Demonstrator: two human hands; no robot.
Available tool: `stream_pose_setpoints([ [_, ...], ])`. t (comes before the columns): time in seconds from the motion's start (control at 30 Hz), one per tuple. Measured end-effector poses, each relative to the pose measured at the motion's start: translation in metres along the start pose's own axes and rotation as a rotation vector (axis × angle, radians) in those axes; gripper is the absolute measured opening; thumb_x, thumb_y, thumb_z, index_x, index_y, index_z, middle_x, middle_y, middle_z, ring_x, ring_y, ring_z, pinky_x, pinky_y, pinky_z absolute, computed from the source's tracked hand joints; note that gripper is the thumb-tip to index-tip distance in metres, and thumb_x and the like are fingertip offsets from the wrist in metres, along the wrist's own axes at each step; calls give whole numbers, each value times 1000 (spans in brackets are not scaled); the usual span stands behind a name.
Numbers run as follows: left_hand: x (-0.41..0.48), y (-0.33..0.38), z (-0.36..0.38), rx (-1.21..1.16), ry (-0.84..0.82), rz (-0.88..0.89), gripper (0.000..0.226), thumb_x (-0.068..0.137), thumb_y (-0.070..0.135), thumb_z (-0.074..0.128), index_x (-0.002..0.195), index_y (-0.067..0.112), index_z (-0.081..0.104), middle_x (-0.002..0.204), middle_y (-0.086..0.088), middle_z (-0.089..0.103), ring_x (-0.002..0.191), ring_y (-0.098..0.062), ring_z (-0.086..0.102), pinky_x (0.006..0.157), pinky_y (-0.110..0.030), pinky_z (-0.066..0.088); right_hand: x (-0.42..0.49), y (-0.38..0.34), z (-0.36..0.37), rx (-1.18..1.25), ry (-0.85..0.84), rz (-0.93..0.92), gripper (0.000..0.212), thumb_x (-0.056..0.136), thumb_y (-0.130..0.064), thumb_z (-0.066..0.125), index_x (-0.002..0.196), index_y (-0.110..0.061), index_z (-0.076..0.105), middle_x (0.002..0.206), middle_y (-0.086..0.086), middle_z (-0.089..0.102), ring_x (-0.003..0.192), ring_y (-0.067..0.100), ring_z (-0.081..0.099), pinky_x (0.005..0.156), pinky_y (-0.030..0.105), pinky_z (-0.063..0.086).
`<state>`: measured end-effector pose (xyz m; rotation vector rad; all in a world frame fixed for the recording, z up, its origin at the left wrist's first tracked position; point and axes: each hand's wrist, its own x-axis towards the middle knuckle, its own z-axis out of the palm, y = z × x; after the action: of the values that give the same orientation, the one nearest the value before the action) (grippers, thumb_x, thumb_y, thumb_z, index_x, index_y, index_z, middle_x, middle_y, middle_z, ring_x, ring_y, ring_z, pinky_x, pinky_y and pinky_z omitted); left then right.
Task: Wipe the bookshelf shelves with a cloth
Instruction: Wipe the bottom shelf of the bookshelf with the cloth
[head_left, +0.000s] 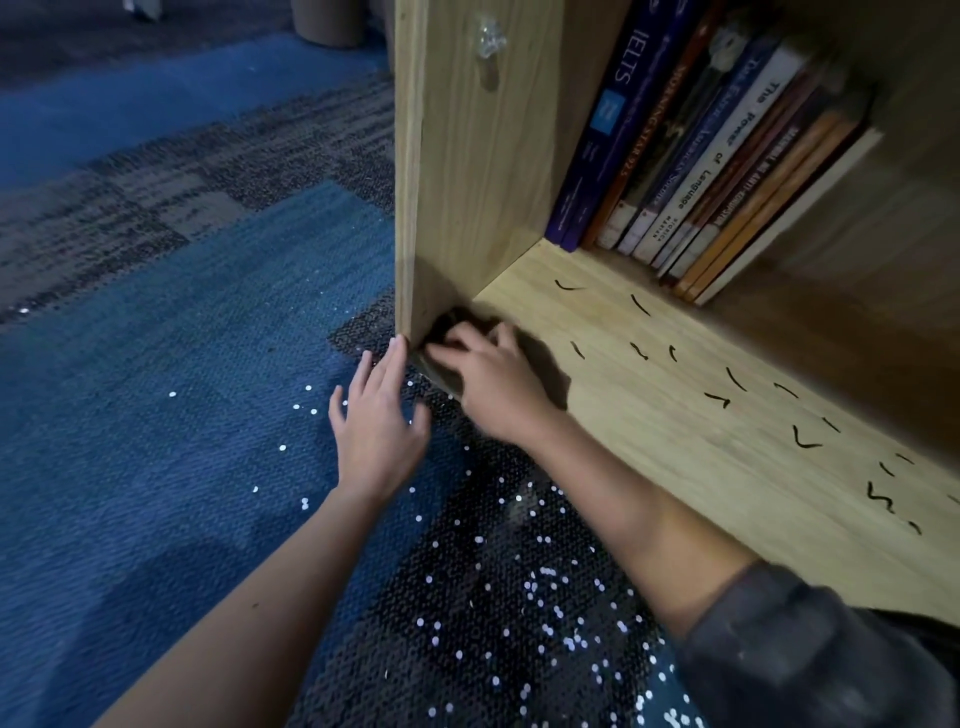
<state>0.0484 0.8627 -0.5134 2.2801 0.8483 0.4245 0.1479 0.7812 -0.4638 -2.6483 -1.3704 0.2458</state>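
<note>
A light wooden bookshelf fills the right of the head view, and its bottom shelf (649, 395) carries short black marks along its length. My right hand (493, 384) presses a dark cloth (441, 332) into the shelf's front left corner, where the board meets the side panel (467, 182). The cloth is mostly hidden under my fingers. My left hand (376, 421) lies flat on the floor with fingers spread, its fingertips touching the front edge of the side panel.
Several books (701, 156) lean to the left at the back of the shelf. Blue and grey carpet (156, 415) covers the floor. A dark sequined fabric (493, 597) lies on the floor below my arms.
</note>
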Motion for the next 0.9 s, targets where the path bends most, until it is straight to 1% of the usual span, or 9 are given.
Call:
stream_pose_setpoints([
  [0.13, -5, 9, 3, -11, -6, -32, 70, 90, 16, 52, 150, 21, 16, 153, 4, 27, 144, -12, 10, 116, -42, 5, -48, 5, 5, 39, 18, -5, 62, 88, 4, 43, 142, -26, 37, 145, -9, 30, 118, 26, 27, 102, 38, 34],
  [0.23, -12, 13, 4, 46, -41, 3, 67, 92, 18, 50, 150, 22, 17, 155, 8, 21, 144, -9, 7, 116, -41, 3, -87, 25, 3, 146, 29, 177, 67, 87, 12, 38, 140, -30, 37, 144, -15, 31, 119, 17, 26, 108, 36, 28],
  [0.33, -16, 17, 4, 83, -83, 59, 65, 93, 21, 48, 150, 23, 17, 155, 10, 19, 144, -6, 5, 116, -40, 1, -95, 41, -1, 88, 45, 320, 70, 84, 12, 38, 139, -33, 36, 140, -16, 34, 108, 14, 30, 106, 35, 33],
  [0.4, -16, 18, 2, 112, -99, 64, 66, 93, 24, 48, 150, 23, 15, 156, 10, 18, 144, -7, 4, 116, -41, 0, -78, 35, -1, 107, 57, 279, 63, 87, 6, 41, 139, -29, 38, 141, -7, 36, 105, 19, 32, 102, 40, 37],
  [0.53, -15, 19, 0, 145, -117, 62, 66, 92, 23, 49, 150, 23, 17, 156, 9, 17, 144, -8, 3, 116, -43, 1, -37, 5, 4, -12, 45, 151, 57, 92, -4, 44, 144, -21, 31, 146, -3, 29, 124, 35, 24, 107, 43, 30],
  [0.6, -16, 20, 1, 155, -134, 64, 65, 92, 23, 49, 150, 23, 18, 156, 9, 15, 145, -8, 2, 116, -44, 2, -37, 4, 5, -37, 34, 133, 58, 91, -5, 44, 144, -23, 32, 145, -5, 29, 123, 34, 26, 105, 41, 31],
  [0.7, -18, 23, 3, 155, -134, 54, 63, 92, 23, 49, 149, 22, 21, 157, 8, 13, 145, -10, 1, 115, -45, 0, -73, 21, 5, 67, 67, 153, 60, 89, 5, 42, 140, -27, 39, 142, -10, 35, 116, 25, 30, 103, 37, 33],
  [0.77, -18, 25, 4, 160, -127, 45, 62, 93, 24, 47, 149, 21, 21, 157, 7, 13, 145, -10, 1, 115, -45, -1, -104, 40, 6, 102, 120, 228, 63, 86, 9, 41, 137, -29, 42, 139, -14, 38, 112, 19, 32, 107, 37, 33],
  [0.9, -19, 30, 2, 183, -139, 101, 56, 95, 25, 45, 147, 21, 27, 156, 6, 17, 145, -11, 3, 114, -46, -2, -128, 75, -3, 130, 176, 469, 56, 85, 4, 49, 132, -28, 48, 131, -14, 44, 106, 15, 31, 109, 42, 30],
])
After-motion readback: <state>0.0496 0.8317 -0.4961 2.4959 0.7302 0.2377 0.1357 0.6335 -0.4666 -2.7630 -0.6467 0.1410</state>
